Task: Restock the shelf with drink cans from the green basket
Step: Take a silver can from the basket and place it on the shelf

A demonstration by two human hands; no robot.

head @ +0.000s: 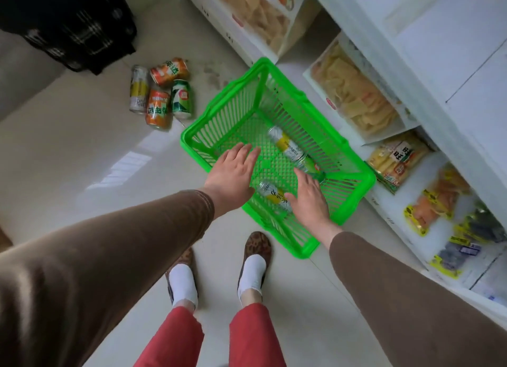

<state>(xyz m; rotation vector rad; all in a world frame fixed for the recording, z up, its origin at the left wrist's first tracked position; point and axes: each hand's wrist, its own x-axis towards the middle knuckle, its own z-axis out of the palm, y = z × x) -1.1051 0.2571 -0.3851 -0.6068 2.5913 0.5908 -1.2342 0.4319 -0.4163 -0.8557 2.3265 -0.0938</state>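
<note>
The upper orange can on the floor shows the Chinese characters "年达". A yellow snack packet on the shelf shows "旺". Other labels are too blurred to read.

Sitting on the floor beside the white shelf: bright green basket, slatted, still holding three cans lying on their sides; lying loose on tiles nearby, four more cans.

Slatted plastic basket, shiny metal cans, glossy tiled floor
</note>
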